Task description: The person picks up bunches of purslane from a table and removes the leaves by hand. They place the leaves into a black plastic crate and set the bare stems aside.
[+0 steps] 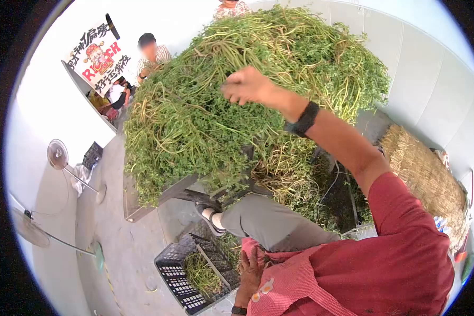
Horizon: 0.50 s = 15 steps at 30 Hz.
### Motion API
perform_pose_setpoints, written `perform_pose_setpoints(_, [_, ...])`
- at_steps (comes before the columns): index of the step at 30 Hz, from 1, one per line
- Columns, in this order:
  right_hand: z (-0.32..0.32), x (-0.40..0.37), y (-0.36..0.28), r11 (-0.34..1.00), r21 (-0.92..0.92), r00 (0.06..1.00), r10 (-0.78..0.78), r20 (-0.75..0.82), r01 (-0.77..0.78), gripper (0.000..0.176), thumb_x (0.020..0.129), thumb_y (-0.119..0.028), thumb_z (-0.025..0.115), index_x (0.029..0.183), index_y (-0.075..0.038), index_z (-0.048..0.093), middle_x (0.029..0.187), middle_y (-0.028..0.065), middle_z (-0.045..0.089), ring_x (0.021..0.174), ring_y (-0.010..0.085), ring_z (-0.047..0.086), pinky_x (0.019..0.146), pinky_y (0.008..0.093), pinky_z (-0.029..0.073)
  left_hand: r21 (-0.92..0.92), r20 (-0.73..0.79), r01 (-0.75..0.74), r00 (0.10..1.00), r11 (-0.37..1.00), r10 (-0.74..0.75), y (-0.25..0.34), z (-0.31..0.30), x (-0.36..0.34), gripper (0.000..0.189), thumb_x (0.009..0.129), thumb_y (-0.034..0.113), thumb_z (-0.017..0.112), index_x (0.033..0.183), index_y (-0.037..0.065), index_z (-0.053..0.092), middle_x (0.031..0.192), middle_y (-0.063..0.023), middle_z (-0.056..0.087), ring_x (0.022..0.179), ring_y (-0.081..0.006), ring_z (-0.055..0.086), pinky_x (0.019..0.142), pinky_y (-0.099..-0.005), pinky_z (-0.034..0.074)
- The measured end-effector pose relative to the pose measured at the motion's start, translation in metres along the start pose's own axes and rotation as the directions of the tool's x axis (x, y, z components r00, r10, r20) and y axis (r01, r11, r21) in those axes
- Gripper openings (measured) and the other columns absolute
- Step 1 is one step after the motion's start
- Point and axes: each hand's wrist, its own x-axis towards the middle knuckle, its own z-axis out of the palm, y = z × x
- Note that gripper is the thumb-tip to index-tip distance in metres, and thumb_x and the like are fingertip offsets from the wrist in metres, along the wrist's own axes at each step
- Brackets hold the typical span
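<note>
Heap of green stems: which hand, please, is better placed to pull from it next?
Probably right: the right hand is on the heap of green stems; the left hand rests at the apron.

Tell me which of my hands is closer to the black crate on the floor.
Left. The left hand rests on the apron right beside the black crate; the right hand is raised far from it, against the pile of greens.

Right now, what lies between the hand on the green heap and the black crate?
In the head view, a bent leg in grey trousers and the table edge lie between the right hand and the black crate.
</note>
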Motion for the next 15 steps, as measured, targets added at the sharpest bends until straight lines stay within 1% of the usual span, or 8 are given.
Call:
perform_pose_setpoints(3, [0.045,0.037,0.011,0.998,0.008,0.996,0.059,0.062,-0.059,0.025,0.084,-0.022,0.06,0.086,0.002,0.065,0.076,0.0091,0.065,0.062,0.011,0.06,0.052,0.0233,0.049,-0.003,-0.081,-0.033,0.996,0.999,0.032,-0.009,0.01,0.002,0.072,0.082,0.037,0.061,0.14,0.021,0.023,0.139,-0.0315,0.015,0.122,-0.0501,0.028,0.097,-0.053,0.031])
perform_pose_setpoints(5, [0.069,0.064,0.011,0.952,-0.282,0.992,-0.129,-0.009,0.121,0.04,0.081,-0.036,0.058,0.08,0.003,0.064,0.063,0.0107,0.06,0.052,0.0233,0.058,0.053,0.0388,0.047,-0.066,0.033,0.102,0.994,0.993,-0.1,-0.002,0.004,0.001,0.073,0.081,0.038,0.062,0.14,0.023,0.022,0.14,-0.0317,0.011,0.124,-0.0502,0.023,0.1,-0.0523,0.029])
perform_pose_setpoints(6, [0.077,0.072,0.006,0.885,-0.452,0.993,-0.117,0.02,0.114,0.045,0.078,-0.041,0.058,0.078,0.004,0.062,0.067,0.0146,0.061,0.057,0.0309,0.058,0.057,0.0441,0.045,-0.092,0.049,0.141,0.989,0.986,-0.137,0.003,0.0,0.002,0.073,0.08,0.042,0.062,0.14,0.027,0.023,0.14,-0.032,0.01,0.126,-0.0508,0.019,0.102,-0.0524,0.026])
perform_pose_setpoints(7, [0.087,0.079,0.005,0.883,-0.453,0.992,-0.124,0.025,0.122,0.045,0.078,-0.041,0.058,0.078,0.004,0.062,0.067,0.0146,0.061,0.057,0.0309,0.058,0.057,0.0441,0.045,-0.095,0.041,0.142,0.99,0.985,-0.138,0.004,-0.001,0.003,0.073,0.08,0.042,0.062,0.14,0.027,0.023,0.14,-0.032,0.01,0.126,-0.0508,0.019,0.102,-0.0524,0.026])
perform_pose_setpoints(9, [0.107,0.086,0.003,0.805,-0.581,0.989,0.146,-0.004,-0.121,0.044,0.074,-0.041,0.063,0.076,0.002,0.062,0.074,0.0163,0.062,0.065,0.0328,0.059,0.059,0.0433,0.046,-0.134,0.033,0.108,0.994,0.985,-0.105,0.003,-0.001,0.001,0.073,0.08,0.042,0.062,0.14,0.028,0.024,0.139,-0.0327,0.011,0.125,-0.0519,0.019,0.102,-0.0526,0.026])
perform_pose_setpoints(11, [0.112,0.091,0.02,0.788,-0.61,0.994,0.112,0.006,-0.085,0.039,0.07,-0.037,0.064,0.078,0.002,0.063,0.079,0.0167,0.062,0.072,0.0341,0.059,0.062,0.0434,0.047,-0.089,-0.015,0.061,0.998,0.994,-0.063,-0.005,0.007,0.005,0.073,0.079,0.04,0.063,0.14,0.026,0.025,0.138,-0.0327,0.013,0.123,-0.0526,0.021,0.101,-0.0538,0.026])
perform_pose_setpoints(14, [0.107,0.103,0.036,0.85,-0.525,0.996,-0.004,0.087,0.049,0.033,0.064,-0.026,0.061,0.066,0.006,0.059,0.065,0.0218,0.058,0.063,0.0354,0.059,0.06,0.0437,0.047,-0.034,-0.04,0.067,0.997,0.997,-0.069,-0.003,0.005,0.001,0.072,0.08,0.037,0.062,0.14,0.023,0.024,0.137,-0.0331,0.016,0.121,-0.0523,0.024,0.1,-0.0552,0.027])
perform_pose_setpoints(15, [0.099,0.108,0.035,0.856,-0.516,1.0,-0.015,0.026,0.027,0.032,0.064,-0.026,0.061,0.064,0.006,0.058,0.064,0.0219,0.057,0.06,0.035,0.058,0.059,0.0434,0.047,-0.024,-0.051,0.051,0.997,0.998,-0.053,-0.002,0.004,0.001,0.071,0.081,0.036,0.062,0.14,0.023,0.024,0.137,-0.0331,0.017,0.121,-0.0521,0.024,0.1,-0.0557,0.027])
